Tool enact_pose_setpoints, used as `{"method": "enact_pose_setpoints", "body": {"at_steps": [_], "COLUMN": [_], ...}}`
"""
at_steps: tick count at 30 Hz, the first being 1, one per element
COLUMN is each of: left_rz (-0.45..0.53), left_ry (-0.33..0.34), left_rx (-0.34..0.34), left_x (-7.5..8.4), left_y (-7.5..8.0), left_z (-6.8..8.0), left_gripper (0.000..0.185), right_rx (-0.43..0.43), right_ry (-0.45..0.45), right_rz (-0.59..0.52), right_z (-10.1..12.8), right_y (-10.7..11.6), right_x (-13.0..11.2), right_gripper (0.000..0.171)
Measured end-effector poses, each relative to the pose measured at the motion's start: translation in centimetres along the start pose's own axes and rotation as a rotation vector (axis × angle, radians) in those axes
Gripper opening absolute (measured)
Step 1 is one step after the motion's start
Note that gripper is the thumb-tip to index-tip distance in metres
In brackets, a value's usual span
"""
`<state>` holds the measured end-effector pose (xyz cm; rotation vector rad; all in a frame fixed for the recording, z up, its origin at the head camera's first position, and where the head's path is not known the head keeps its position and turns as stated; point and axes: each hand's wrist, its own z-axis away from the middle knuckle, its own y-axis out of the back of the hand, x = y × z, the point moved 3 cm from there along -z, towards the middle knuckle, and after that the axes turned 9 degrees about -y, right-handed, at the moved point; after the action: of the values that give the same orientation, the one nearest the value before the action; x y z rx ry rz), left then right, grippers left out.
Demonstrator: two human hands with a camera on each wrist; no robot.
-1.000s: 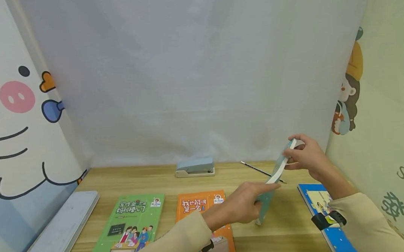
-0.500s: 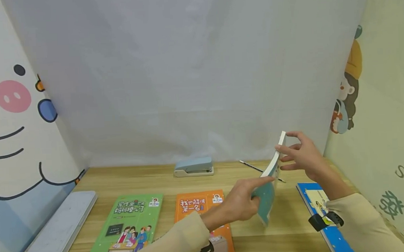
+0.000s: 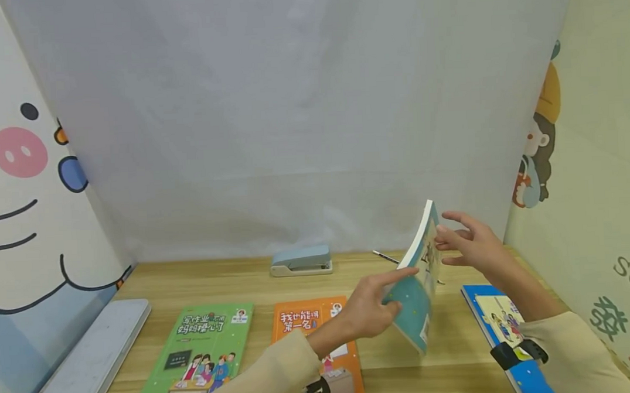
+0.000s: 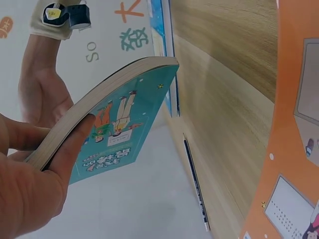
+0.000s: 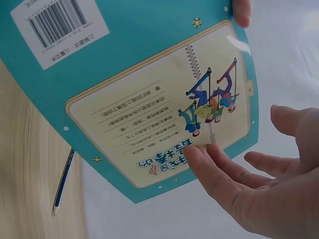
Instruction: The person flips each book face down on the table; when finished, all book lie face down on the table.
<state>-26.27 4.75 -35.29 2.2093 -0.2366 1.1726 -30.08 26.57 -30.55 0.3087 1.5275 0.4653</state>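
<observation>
A thin teal paperback book (image 3: 412,303) stands tilted above the table, its page edge upward and slightly bowed. My left hand (image 3: 370,308) grips it near its lower left part, fingers on one side and thumb on the other. In the left wrist view, the illustrated front cover (image 4: 119,114) shows beyond the fingers. My right hand (image 3: 470,245) is on the other side with fingers spread. In the right wrist view its fingertips are at the back cover (image 5: 164,99), which has a barcode; whether they press on it I cannot tell.
On the wooden table lie a green book (image 3: 195,354), an orange book (image 3: 291,332) and a blue book (image 3: 502,323). A blue stapler (image 3: 301,260) and a pencil (image 3: 385,256) are at the back. A pale flat case (image 3: 97,355) lies at left. Curtain and printed walls enclose the table.
The teal book has turned, bringing its back cover into view, and its top has moved left. My right hand has loosened its pinch on the top edge and spread its fingers.
</observation>
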Motion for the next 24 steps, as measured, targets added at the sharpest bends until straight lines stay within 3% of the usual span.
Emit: {"method": "enact_pose_setpoints", "body": {"at_steps": [14,24], "left_rz": [0.153,0.222], "left_ry": [0.021,0.025], "left_rx": [0.014,0.034], "left_x": [0.3,0.6], "left_y": [0.9,1.4], "left_z": [0.5,0.7], "left_gripper": [0.067,0.066], "right_rx": [-0.044,-0.052], "right_ry": [0.014,-0.041], "right_rz": [-0.025,-0.062], "right_z": [0.2,-0.5], "right_y": [0.7,0.9], "right_x": [2.6,4.6], "right_gripper": [0.069,0.066]}}
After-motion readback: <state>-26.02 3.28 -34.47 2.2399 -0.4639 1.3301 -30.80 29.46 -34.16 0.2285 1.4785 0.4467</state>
